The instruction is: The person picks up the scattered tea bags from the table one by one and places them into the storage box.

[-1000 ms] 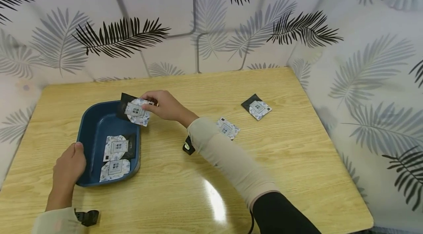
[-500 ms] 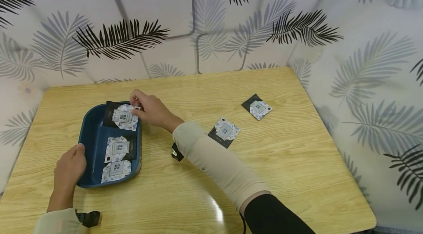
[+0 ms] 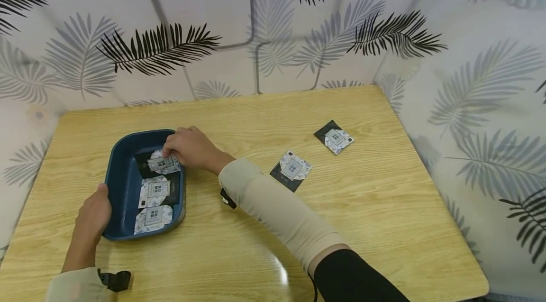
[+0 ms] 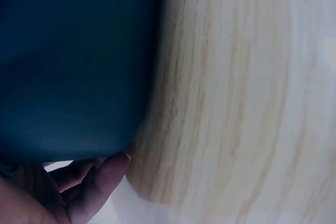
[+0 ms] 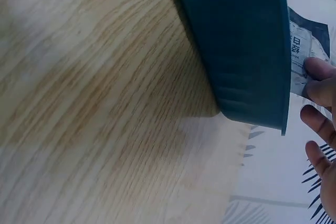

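My right hand (image 3: pixel 194 149) reaches over the right rim of a dark blue plastic tub (image 3: pixel 121 183) and pinches a flat sachet (image 3: pixel 162 163), black with a white-and-blue floral label. In the right wrist view that sachet (image 5: pixel 298 51) shows between thumb and finger, past the rim, while the other fingers are spread. Two similar sachets lie inside the tub, a middle sachet (image 3: pixel 154 190) and a front sachet (image 3: pixel 153 217). My left hand (image 3: pixel 94 212) holds the tub's left rim; its curled fingers (image 4: pixel 100 187) show under the tub's edge in the left wrist view.
Two more sachets rest on the wooden table (image 3: pixel 375 226), a nearer sachet (image 3: pixel 292 170) and a farther sachet (image 3: pixel 334 137) to its right. A leaf-patterned backdrop (image 3: pixel 290 32) rises behind the table and along its right side.
My right hand has carried its sachet leftward over the rim and lowered it into the back part of the tub. The left hand keeps its hold on the tub.
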The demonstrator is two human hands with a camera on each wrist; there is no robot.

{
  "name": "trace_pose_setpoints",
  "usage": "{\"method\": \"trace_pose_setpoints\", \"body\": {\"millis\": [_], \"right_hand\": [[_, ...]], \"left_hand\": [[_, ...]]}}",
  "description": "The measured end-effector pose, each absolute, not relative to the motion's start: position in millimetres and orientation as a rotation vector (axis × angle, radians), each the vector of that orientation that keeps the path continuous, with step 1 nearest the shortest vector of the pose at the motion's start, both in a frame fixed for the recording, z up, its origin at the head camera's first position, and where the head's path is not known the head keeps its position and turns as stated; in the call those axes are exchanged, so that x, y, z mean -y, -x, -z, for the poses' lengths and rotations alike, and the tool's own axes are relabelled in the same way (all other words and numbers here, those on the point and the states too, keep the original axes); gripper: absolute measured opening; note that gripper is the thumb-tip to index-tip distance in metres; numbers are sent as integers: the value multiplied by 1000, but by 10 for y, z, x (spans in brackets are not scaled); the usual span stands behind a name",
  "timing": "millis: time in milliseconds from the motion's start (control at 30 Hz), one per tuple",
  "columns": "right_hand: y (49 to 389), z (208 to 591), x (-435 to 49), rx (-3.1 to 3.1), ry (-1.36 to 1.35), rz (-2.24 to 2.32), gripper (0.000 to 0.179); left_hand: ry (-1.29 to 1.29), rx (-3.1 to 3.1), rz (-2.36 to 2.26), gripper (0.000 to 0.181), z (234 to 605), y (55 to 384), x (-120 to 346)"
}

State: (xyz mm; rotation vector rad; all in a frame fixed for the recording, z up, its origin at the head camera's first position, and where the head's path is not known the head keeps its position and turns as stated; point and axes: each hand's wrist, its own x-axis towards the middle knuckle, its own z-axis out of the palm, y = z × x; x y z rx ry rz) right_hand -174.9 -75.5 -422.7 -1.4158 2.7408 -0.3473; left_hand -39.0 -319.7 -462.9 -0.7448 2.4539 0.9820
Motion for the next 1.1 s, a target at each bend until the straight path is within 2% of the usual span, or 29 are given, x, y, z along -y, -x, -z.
{"method": "trace_pose_setpoints", "body": {"millis": [300,567,733,900,1100], "right_hand": [[1727,4263,836,-2716,1514,41,37],[1721,4310,888,-2689,1462,-79,38],[1731,4335,869,-2669,1442,-60,40],[1738,4252,772,-2690,1460,9,34],[1756,4157,562,-2704,1514,298,27]], "left_hand": [[753,-2483,-986,84,4628,372,3171],[755,-2495,-977,82,4621,374,3152],[751,-2487,-975,82,4608,369,3146],[745,-2488,-969,82,4608,366,3134],[725,-2509,-955,82,4614,361,3161]]}}
